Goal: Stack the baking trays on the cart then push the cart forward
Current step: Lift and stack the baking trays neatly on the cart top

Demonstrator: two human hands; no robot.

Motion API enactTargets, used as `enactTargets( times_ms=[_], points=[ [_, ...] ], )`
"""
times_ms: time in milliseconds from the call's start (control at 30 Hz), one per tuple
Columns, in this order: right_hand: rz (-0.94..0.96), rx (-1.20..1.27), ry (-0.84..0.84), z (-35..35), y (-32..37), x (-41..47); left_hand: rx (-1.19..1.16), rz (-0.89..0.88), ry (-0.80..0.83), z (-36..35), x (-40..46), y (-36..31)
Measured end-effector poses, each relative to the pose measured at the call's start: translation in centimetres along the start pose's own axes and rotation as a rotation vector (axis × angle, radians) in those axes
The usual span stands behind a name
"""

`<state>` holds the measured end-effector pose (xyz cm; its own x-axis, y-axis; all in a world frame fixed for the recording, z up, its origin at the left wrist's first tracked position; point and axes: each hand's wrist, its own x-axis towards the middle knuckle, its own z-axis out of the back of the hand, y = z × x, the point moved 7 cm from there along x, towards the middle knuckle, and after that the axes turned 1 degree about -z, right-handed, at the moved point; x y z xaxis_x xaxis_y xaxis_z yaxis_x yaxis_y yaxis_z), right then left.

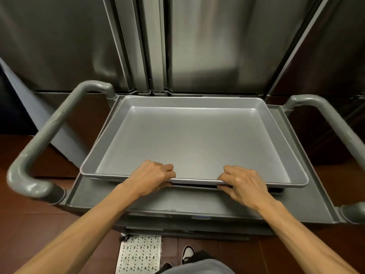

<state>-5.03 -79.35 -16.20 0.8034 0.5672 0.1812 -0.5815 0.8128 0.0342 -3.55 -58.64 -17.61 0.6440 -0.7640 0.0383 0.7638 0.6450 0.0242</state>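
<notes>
Background was stainless steel fridge doors [207, 46], two panels w/ a vertical seam btwn them, standing right behind the cart. Floor [29, 220] was dark reddish-brown tile; a perforated metal floor plate [139, 254] sat low centre, just below the cart's near edge, and a black-and-white shoe [187, 253] showed beside it.

The cart [177, 202] was grey plastic w/ a raised lip round its top shelf. Its left handle [45, 133] and right handle [333, 123] were thick grey tubes arching up on either side, both untouched.

A baking tray [187, 139], grey metal w/ rolled rim, empty inside, took up most of the top shelf. Its near edge was lifted clear of what was underneath: a dark gap showed below the rim btwn the hands. A second tray edge [275, 123] peeked out along the right side under the top one, so it looked like at least one more tray below; can't tell how many.

Left hand [153, 177] was closed on the tray's near rim, left of centre, fingers curled over the rim into the tray and thumb tucked under. Right hand [242, 182] gripped the same rim right of centre, fingers [230, 171] over the top, thumb below at the gap. Both forearms were bare, reaching in from the bottom corners. The tray sat slightly skewed vs the cart, its near left corner hanging out past the shelf's left lip.
</notes>
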Motion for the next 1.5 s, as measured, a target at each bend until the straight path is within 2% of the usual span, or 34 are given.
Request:
enactTargets(
  times_ms=[200, 367, 567, 733, 800, 900, 1133, 1333, 1500],
  points=[
    [-0.055, 0.077, 0.047, -0.5, 0.2, 0.1, -0.041, -0.017, -0.093, -0.2, -0.6, 0.1],
    [-0.069, 0.100, 0.020, -0.6, 0.1, -0.2, -0.079, -0.041, -0.164, -0.1, -0.3, 0.0],
    [-0.112, 0.253, 0.028, -3.6, 0.3, -0.7, -0.061, 0.034, -0.073, -1.7, -0.5, 0.5],
    [-0.131, 0.392, 0.068, -5.1, -0.3, -1.5, -0.074, 0.062, -0.126, -1.7, -1.6, 0.5],
    [-0.097, 0.343, 0.115, -5.5, 0.0, -1.6, -0.078, 0.081, -0.109, -2.0, -1.5, 0.6],
    [-0.053, 0.219, 0.195, -6.6, 1.2, -1.4, -0.092, 0.112, 0.000, -3.2, -1.3, 0.6],
    [-0.221, 0.128, 0.105, -6.8, 0.9, -0.2, -0.056, 0.228, 0.016, -4.0, -0.8, -0.2],
    [-0.193, 0.164, 0.044, -6.0, -0.6, -0.9, -0.063, 0.185, 0.002, -3.7, 0.2, -0.9],
    [-0.236, 0.206, 0.058, -5.7, -3.8, -1.9, -0.108, 0.149, -0.009, -4.2, 2.3, -2.9]
  ],
)
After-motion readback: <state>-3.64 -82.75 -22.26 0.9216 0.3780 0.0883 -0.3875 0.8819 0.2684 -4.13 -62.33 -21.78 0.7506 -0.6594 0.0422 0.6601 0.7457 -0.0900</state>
